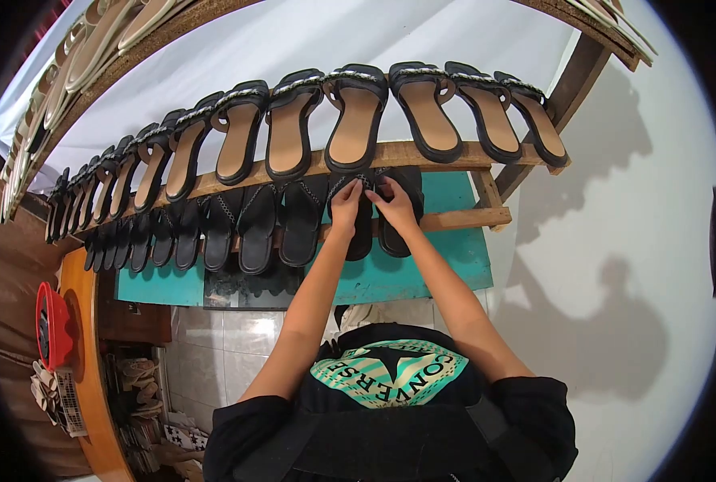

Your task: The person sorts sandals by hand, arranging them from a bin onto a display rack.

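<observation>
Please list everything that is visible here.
Tan-insole sandals: over ten, black and tan, upper rail
Black-insole sandals: over ten, black, lower rail
Pale footwear: several, cream, top shelf
Wooden rack: one, brown, centre
Work surface: one, teal and black, below rack
Basin: one, red, far left
Table: one, orange-brown, left
Other footwear: several, mostly beige, lower left
Backing cloth: one, white, behind rack
Draped cloth: one, brown, far left
Wall: one, white, right
Floor: one, pale, below
Shirt: one, black, bottom
Left hand: one, bare, lower rail
Right hand: one, bare, lower rail
</observation>
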`<state>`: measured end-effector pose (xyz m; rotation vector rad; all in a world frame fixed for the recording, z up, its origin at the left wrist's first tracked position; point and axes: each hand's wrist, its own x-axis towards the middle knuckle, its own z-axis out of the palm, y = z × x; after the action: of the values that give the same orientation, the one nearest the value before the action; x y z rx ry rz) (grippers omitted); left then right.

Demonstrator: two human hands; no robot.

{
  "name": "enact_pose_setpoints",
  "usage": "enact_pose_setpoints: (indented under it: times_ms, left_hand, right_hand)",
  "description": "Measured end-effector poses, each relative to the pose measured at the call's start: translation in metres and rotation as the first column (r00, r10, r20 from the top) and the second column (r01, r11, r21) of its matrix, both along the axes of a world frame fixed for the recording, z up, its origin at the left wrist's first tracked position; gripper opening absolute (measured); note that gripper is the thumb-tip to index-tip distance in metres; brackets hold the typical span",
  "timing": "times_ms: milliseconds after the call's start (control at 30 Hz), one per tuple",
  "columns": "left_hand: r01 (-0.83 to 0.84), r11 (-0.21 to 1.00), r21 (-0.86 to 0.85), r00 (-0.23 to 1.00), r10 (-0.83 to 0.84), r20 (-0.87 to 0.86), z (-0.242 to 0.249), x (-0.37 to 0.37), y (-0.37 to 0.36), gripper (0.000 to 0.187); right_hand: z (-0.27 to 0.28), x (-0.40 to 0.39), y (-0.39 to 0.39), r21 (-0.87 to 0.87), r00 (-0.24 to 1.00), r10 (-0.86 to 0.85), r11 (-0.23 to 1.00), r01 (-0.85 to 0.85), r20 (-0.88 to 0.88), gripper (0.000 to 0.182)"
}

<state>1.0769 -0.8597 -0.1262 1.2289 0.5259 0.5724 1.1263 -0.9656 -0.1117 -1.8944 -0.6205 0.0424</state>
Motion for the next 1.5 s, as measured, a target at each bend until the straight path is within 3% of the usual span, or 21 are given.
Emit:
enact_pose_setpoints:
  times_ms: [33, 167, 300, 467, 533, 567, 633, 833, 967, 1033, 1133, 1333, 1500]
  left_hand:
    - [0.0, 0.995, -0.096, 1.0, 0.001, 0.019, 0.002, -0.002, -0.001, 0.03]
    - [0.039, 0.993, -0.114, 0.998, -0.034, 0.048, 0.008, -0.005, -0.002, 0.034]
    - [0.115, 0.981, -0.154, 0.993, -0.117, -0.007, 0.025, -0.012, -0.006, 0.041]
    - [0.187, 0.971, -0.151, 0.982, -0.186, 0.025, 0.012, -0.005, -0.002, 0.049]
    - [0.231, 0.972, 0.047, 0.969, -0.226, -0.096, 0.007, -0.002, -0.002, 0.051]
    - [0.232, 0.972, 0.046, 0.969, -0.227, -0.099, 0.005, -0.001, -0.004, 0.051]
    - [0.174, 0.928, 0.329, 0.974, -0.112, -0.198, 0.003, 0.001, -0.01, 0.049]
    - [-0.014, 0.865, 0.501, 0.992, 0.076, -0.103, -0.006, 0.004, -0.02, 0.044]
    - [-0.038, 0.849, 0.527, 0.995, 0.082, -0.06, -0.012, 0.008, -0.021, 0.041]
    - [-0.178, 0.864, 0.472, 0.982, 0.124, 0.144, -0.008, 0.011, -0.026, 0.021]
    - [-0.271, 0.831, 0.486, 0.958, 0.182, 0.222, -0.005, 0.016, -0.033, 0.014]
    - [-0.222, 0.889, 0.4, 0.967, 0.148, 0.209, -0.004, 0.019, -0.034, 0.007]
    - [-0.218, 0.855, 0.471, 0.974, 0.162, 0.156, 0.001, 0.014, -0.034, 0.012]
  right_hand:
    - [-0.009, 0.006, 0.004, 0.035, 0.999, 0.004, 0.999, -0.003, -0.054, 0.047]
    - [-0.022, 0.013, 0.009, 0.049, 0.978, -0.041, 0.997, 0.052, -0.204, 0.038]
    - [-0.013, 0.005, 0.008, -0.007, 0.976, -0.087, 0.996, 0.087, -0.202, 0.033]
    - [-0.017, -0.001, 0.012, 0.07, 0.985, -0.172, 0.982, 0.174, -0.028, 0.027]
    - [-0.018, -0.002, 0.012, 0.102, 0.982, -0.187, 0.978, 0.183, 0.026, 0.028]
    - [-0.018, -0.003, 0.012, 0.136, 0.976, -0.2, 0.973, 0.188, 0.082, 0.029]
    - [-0.013, -0.004, 0.012, 0.119, 0.979, -0.199, 0.974, 0.193, 0.041, 0.027]
    - [-0.017, -0.003, 0.016, 0.135, 0.963, -0.264, 0.957, 0.255, 0.052, 0.025]
    - [-0.018, -0.004, 0.017, 0.134, 0.949, -0.303, 0.948, 0.29, 0.091, 0.026]
    - [-0.016, -0.007, 0.017, 0.122, 0.933, -0.34, 0.938, 0.326, 0.121, 0.027]
    - [-0.014, -0.009, 0.019, 0.099, 0.914, -0.384, 0.922, 0.374, 0.132, 0.028]
    - [-0.015, -0.007, 0.02, 0.085, 0.912, -0.386, 0.922, 0.378, 0.136, 0.028]
    - [-0.009, -0.007, 0.019, 0.05, 0.953, -0.296, 0.955, 0.293, 0.061, 0.028]
